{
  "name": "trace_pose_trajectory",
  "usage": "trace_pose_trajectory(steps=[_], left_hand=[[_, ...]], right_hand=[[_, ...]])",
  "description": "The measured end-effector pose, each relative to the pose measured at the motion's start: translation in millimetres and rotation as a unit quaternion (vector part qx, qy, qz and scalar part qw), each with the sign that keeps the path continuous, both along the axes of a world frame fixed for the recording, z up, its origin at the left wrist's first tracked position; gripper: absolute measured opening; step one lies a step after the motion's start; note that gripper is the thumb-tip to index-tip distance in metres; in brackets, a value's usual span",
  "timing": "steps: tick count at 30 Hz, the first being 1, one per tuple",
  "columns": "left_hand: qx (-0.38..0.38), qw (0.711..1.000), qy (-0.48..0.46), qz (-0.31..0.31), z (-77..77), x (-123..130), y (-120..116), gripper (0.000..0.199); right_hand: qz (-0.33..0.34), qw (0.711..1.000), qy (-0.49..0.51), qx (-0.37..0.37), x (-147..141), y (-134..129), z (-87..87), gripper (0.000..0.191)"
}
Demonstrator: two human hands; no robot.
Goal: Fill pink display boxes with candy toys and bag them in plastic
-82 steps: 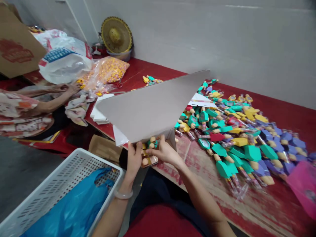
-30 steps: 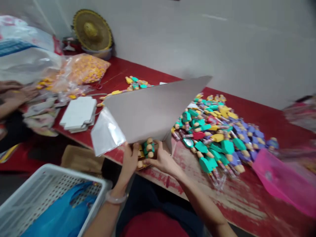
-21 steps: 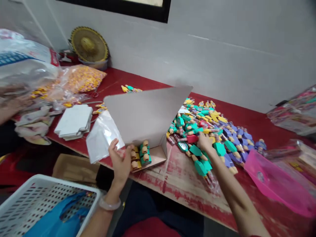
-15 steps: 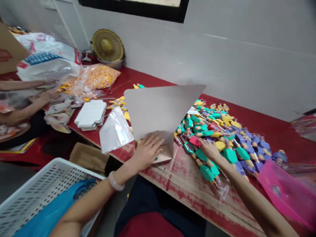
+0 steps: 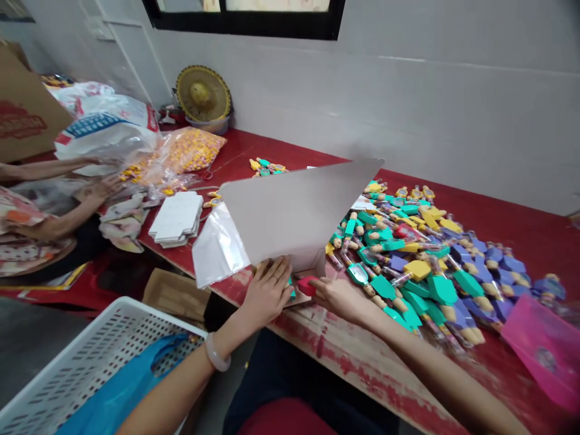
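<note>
An open cardboard box (image 5: 290,211), its big grey flap standing up, rests at the table's front edge. My left hand (image 5: 272,289) lies over the box's left side with its fingers stretched out flat; a bit of a green piece (image 5: 291,290) shows beside the fingertips. In a pinch, my right hand (image 5: 338,296) holds a red paddle-shaped toy (image 5: 307,285) at the box opening. Right of the box spreads a heap of similar toys (image 5: 428,287), green, yellow and purple, with beige round ends and clear tubes. The box's inside is mostly hidden by my hands.
Left of the box are a clear plastic sleeve (image 5: 220,248) and a stack of white cards (image 5: 176,217). A white basket (image 5: 113,326) with a blue bag stands below. A co-worker's hands (image 5: 97,184) are near a bag of orange pieces (image 5: 194,148). A pink pouch (image 5: 541,350) lies right.
My right hand has moved left from the heap to the box, bringing the red paddle-shaped toy. My left hand stays at the box. The view has shifted slightly.
</note>
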State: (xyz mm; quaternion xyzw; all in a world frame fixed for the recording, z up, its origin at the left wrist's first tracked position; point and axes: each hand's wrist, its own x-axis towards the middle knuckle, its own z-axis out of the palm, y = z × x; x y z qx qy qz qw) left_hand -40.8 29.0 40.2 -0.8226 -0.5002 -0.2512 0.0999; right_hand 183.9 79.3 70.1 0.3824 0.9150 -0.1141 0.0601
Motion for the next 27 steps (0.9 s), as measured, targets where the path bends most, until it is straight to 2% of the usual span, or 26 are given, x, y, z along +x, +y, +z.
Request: trace_pose_trajectory(steps=[4,8,11,14,16,17,18,20,22,24,27], left_hand=[[0.010,1.000,0.012,-0.010,0.6,-2.3,-1.8,0.045],[0.019,1.000,0.000,-0.018,-1.2,-6.6,-2.3,0.046],[0.054,0.998,0.009,-0.026,-3.9,-10.9,1.2,0.048],[0.088,0.995,0.026,-0.037,-5.4,-14.8,3.6,0.051],[0.092,0.995,0.029,-0.038,-6.0,-17.3,3.5,0.055],[0.091,0.995,0.030,-0.039,-6.3,-18.6,3.2,0.057],[0.091,0.995,0.032,-0.039,-6.5,-19.9,3.0,0.060],[0.098,0.994,0.043,-0.034,-6.9,-22.0,3.4,0.065],[0.117,0.991,0.059,-0.027,-7.1,-23.9,5.4,0.069],[0.146,0.986,0.078,-0.028,-7.0,-26.9,8.8,0.072],[0.182,0.975,0.115,-0.060,-6.4,-36.2,16.1,0.074]], right_hand=[[0.004,0.998,-0.051,0.027,-17.4,23.2,18.4,0.024],[0.016,0.999,-0.025,-0.023,-60.5,47.2,38.2,0.027],[0.003,0.998,-0.005,-0.060,-84.6,61.3,35.6,0.028],[-0.018,0.996,0.018,-0.080,-77.0,62.7,24.4,0.027],[-0.030,0.991,0.073,-0.104,-47.7,64.7,18.7,0.028],[-0.072,0.987,0.104,-0.101,-25.5,69.7,17.9,0.027],[-0.135,0.979,0.128,-0.083,1.0,78.6,19.0,0.026],[-0.303,0.943,0.139,-0.006,62.1,107.7,27.4,0.029],[-0.409,0.903,0.116,0.064,122.9,144.9,40.5,0.038],[-0.475,0.870,0.092,0.094,170.9,175.8,50.9,0.045],[-0.528,0.840,0.068,0.110,206.8,190.5,48.5,0.058]])
